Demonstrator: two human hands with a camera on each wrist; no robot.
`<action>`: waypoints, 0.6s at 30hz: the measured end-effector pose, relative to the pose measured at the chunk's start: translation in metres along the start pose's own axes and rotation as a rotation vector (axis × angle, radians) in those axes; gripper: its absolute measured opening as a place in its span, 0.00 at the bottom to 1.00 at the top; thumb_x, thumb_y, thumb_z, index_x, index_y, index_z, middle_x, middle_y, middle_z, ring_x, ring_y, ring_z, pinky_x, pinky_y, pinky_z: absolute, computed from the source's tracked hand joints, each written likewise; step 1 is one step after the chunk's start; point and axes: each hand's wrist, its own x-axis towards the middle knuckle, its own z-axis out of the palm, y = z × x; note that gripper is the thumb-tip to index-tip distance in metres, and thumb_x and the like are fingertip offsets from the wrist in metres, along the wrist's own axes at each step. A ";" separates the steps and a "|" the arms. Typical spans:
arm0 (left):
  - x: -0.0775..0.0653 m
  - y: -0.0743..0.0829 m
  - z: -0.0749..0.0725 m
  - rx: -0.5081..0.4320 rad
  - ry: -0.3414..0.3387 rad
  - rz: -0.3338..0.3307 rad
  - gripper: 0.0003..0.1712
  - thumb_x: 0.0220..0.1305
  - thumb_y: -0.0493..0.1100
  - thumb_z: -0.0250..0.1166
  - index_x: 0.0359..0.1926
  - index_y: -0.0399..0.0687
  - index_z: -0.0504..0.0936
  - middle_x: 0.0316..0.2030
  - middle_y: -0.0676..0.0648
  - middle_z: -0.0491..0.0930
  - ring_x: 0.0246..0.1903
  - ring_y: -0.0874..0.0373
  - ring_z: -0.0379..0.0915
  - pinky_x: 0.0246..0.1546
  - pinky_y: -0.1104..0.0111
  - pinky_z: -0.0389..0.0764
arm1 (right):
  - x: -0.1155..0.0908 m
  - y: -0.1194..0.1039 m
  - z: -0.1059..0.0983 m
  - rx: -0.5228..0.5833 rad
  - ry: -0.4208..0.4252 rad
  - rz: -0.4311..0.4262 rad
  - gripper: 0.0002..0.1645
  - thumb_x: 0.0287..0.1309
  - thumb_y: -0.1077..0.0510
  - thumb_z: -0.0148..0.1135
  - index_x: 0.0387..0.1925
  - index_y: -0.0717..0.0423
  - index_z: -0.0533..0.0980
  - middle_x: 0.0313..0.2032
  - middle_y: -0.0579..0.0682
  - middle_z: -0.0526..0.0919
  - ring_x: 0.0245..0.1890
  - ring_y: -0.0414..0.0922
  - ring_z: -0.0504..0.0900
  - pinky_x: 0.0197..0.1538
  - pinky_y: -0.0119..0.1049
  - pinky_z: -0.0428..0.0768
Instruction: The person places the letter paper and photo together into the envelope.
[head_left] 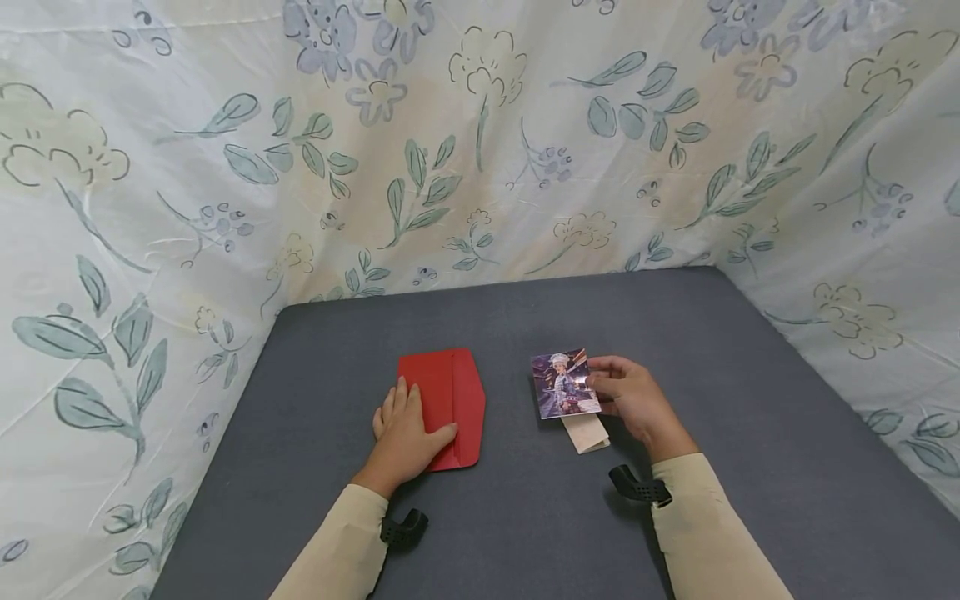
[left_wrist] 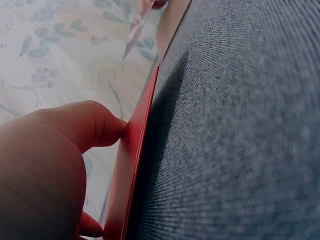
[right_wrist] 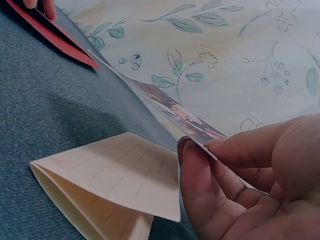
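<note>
A red envelope (head_left: 438, 392) lies on the dark table with its flap unfolded to the right. My left hand (head_left: 405, 437) rests on its left part, fingers spread and thumb pressing near the flap crease. In the left wrist view the thumb (left_wrist: 95, 125) touches the red surface. My right hand (head_left: 637, 400) pinches the right edge of a glossy picture card (head_left: 558, 387), printed in purple with a figure in white. Held above the table, the card partly covers a folded cream paper (head_left: 583, 432). In the right wrist view this lined paper (right_wrist: 115, 175) stands partly unfolded below the card.
The dark grey table (head_left: 517, 525) carries all of these things. A floral cloth (head_left: 450, 150) hangs behind it and along both sides. Each wrist wears a black strap mount, the left one (head_left: 405, 528) and the right one (head_left: 640, 486) both close above the tabletop.
</note>
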 end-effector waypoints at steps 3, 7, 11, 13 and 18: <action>0.000 0.000 0.000 0.001 -0.007 -0.005 0.62 0.64 0.58 0.72 0.84 0.27 0.53 0.85 0.30 0.42 0.81 0.30 0.38 0.75 0.32 0.41 | 0.000 0.000 0.001 0.004 -0.010 -0.007 0.27 0.80 0.64 0.59 0.74 0.68 0.70 0.54 0.60 0.80 0.45 0.48 0.83 0.42 0.41 0.86; 0.001 0.000 -0.001 0.000 -0.018 -0.006 0.62 0.64 0.58 0.72 0.84 0.28 0.53 0.85 0.30 0.41 0.81 0.30 0.37 0.75 0.32 0.40 | 0.000 0.000 0.002 0.020 -0.010 -0.011 0.26 0.80 0.65 0.59 0.73 0.68 0.70 0.54 0.61 0.80 0.44 0.47 0.84 0.41 0.40 0.86; 0.002 0.000 -0.002 -0.004 -0.024 -0.006 0.62 0.65 0.58 0.72 0.84 0.28 0.53 0.85 0.30 0.41 0.81 0.30 0.37 0.75 0.32 0.40 | 0.001 0.000 0.004 0.026 -0.008 -0.012 0.26 0.80 0.65 0.59 0.73 0.68 0.70 0.53 0.60 0.80 0.42 0.47 0.85 0.41 0.40 0.87; 0.003 -0.001 -0.002 -0.004 -0.025 -0.005 0.62 0.65 0.59 0.72 0.84 0.28 0.53 0.85 0.30 0.41 0.81 0.30 0.37 0.75 0.32 0.40 | 0.001 -0.001 0.005 0.027 -0.006 -0.012 0.25 0.80 0.65 0.59 0.72 0.68 0.70 0.52 0.60 0.80 0.42 0.47 0.85 0.40 0.40 0.87; 0.003 -0.001 -0.003 0.003 -0.027 -0.002 0.62 0.65 0.59 0.72 0.84 0.28 0.53 0.85 0.30 0.41 0.81 0.30 0.38 0.75 0.32 0.41 | 0.000 -0.001 0.006 0.033 -0.005 -0.011 0.25 0.80 0.66 0.59 0.72 0.68 0.71 0.51 0.59 0.80 0.41 0.47 0.85 0.40 0.40 0.87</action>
